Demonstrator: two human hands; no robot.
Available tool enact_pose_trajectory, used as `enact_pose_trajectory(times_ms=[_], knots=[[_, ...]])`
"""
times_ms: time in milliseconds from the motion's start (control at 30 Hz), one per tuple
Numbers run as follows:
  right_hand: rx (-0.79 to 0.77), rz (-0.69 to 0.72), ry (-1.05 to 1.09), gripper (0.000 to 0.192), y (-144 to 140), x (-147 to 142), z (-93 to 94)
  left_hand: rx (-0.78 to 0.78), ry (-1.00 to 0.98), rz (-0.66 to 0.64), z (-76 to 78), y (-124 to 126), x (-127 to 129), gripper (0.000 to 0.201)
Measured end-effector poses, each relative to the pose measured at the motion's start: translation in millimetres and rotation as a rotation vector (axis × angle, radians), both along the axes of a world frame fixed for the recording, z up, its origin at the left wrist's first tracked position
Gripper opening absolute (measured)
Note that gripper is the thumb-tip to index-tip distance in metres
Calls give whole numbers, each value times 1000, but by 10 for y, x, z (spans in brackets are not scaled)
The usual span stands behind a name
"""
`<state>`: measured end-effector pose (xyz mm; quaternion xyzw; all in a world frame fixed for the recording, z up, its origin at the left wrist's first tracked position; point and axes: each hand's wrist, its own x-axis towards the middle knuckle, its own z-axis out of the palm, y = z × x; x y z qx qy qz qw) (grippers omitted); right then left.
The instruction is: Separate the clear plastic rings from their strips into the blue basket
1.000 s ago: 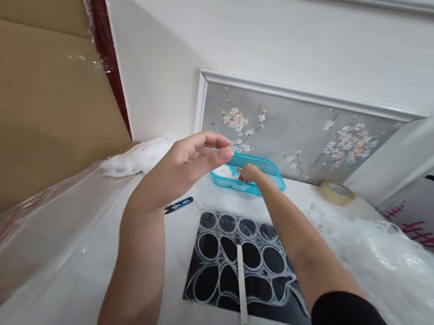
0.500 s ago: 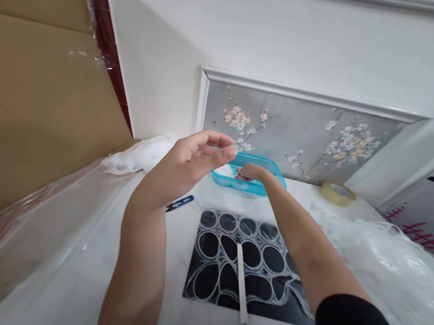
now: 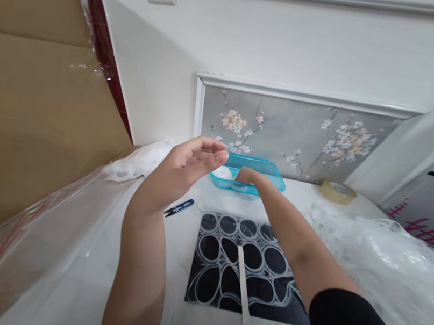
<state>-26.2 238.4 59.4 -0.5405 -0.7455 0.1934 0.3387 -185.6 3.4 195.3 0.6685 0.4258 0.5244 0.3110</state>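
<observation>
My left hand (image 3: 196, 162) is raised over the table, left of the blue plastic basket (image 3: 245, 189). Its fingers curl toward the thumb in a loose pinch; anything small between the tips is too faint to make out. My right hand (image 3: 245, 175) reaches down into the basket with its fingers closed and partly hidden. White material (image 3: 223, 173) lies in the basket beside it. Below, a black sheet (image 3: 197, 295) bears translucent white rings and loops. A narrow whitish strip (image 3: 243, 286) lies across the sheet, its lower end past the edge.
Blue thread snips (image 3: 180, 207) lie left of the sheet. A roll of tape (image 3: 337, 192) sits at the back right, by a heap of clear plastic material (image 3: 388, 269). At left are cardboard (image 3: 36, 114), a clear bag (image 3: 51, 235) and a white bundle (image 3: 139, 159).
My right hand has shifted slightly within the basket, its fingers now more hidden. My left hand has moved a little left and down, keeping its curled shape. The view has tilted slightly up.
</observation>
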Motion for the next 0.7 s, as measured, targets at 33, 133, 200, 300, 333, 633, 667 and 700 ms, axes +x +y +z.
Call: enact_pose_trajectory(times_ms=[33,133,200,300,333,633,667,700], knots=[[-47,19,-73,33,-5,-5,15,2,-7,1,-1,0,-13,33],[-136,71,-250,35,-18,2,162,7,-37,-1,-8,-3,-77,35],[-129,94,-309,37,-75,43,310,7,-61,4,-11,-3,-137,35],[-39,107,-332,23,-418,157,435,6,-95,32,-14,-8,-218,36],[-7,116,-338,17,-630,202,414,7,-103,45,-14,-13,-233,37],[-163,418,-606,29,-2658,660,-463,54,117,3,38,-177,199,32],[-202,435,-530,32,-2688,692,-486,42,194,-18,24,-207,293,33],[-250,458,-442,35,-2683,725,-489,23,288,-35,-9,-239,380,34]])
